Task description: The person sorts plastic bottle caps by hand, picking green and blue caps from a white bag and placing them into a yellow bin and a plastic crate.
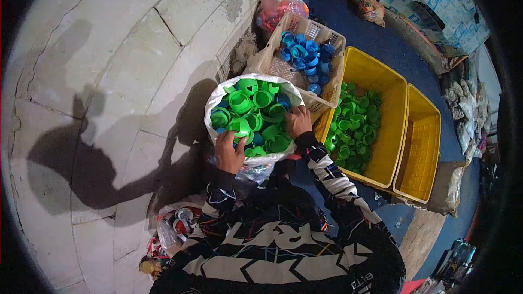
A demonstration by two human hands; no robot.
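Observation:
A white sack [208,110], its mouth folded back, stands in front of me full of green plastic caps [262,98] with a few blue ones among them. My left hand [230,152] reaches over the near-left rim, its bent fingers closed at the edge of a bright green plastic cap [239,126]. On the right side of the sack, my right hand [298,122] has its fingers curled over the rim. Its fingertips are partly hidden.
Behind the sack, a cream crate [280,69] holds blue caps [309,57]. To the right, a yellow bin [389,130] contains green caps, beside another yellow bin [418,149]. A wall [120,38] rises on the left. Bagged items [180,220] lie by my left side.

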